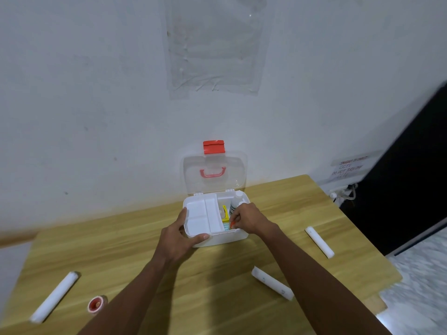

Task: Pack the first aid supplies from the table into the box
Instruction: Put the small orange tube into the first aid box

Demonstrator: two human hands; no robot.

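The box [215, 221] sits open on the table [217, 274], partly packed. The left hand [180, 234] grips its front corner; the right hand [244, 217] pinches a small orange item [232, 223] inside. Three white rolls [319, 241] and a red tape roll [96, 304] remain outside.

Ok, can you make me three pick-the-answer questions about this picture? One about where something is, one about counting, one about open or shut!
1. Where is the small red tape roll?
A. inside the box
B. on the table, near left
C. on the lid

2. How many white rolls lie on the table?
A. one
B. three
C. five

3. The box lid is:
A. shut
B. taken off
C. open, standing up

Answers:
1 B, it sits on the wood beside the left forearm.
2 B: one left, one middle, one right.
3 C, it stands behind the box, which the left hand steadies while the right hand reaches in.
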